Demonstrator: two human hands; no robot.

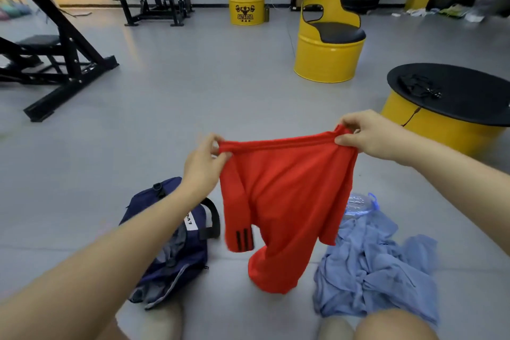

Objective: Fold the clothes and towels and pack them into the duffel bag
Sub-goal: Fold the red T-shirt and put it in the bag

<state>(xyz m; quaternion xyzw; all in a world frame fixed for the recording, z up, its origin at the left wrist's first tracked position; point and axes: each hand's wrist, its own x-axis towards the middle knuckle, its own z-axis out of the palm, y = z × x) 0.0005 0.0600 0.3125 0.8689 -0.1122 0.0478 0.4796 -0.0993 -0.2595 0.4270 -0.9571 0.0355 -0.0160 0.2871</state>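
Note:
A red shirt with black stripes on one sleeve hangs in the air in front of me, its lower end touching the floor. My left hand pinches its top edge on the left and my right hand pinches the top edge on the right, stretching it between them. A navy duffel bag lies open on the floor below my left forearm, with grey cloth inside. A crumpled light blue garment lies on the floor at the right.
A clear plastic bottle lies behind the blue garment. A black-topped yellow drum table with dark items stands at the right, a yellow drum chair beyond it. Black gym equipment stands at the left. A person sits at the back.

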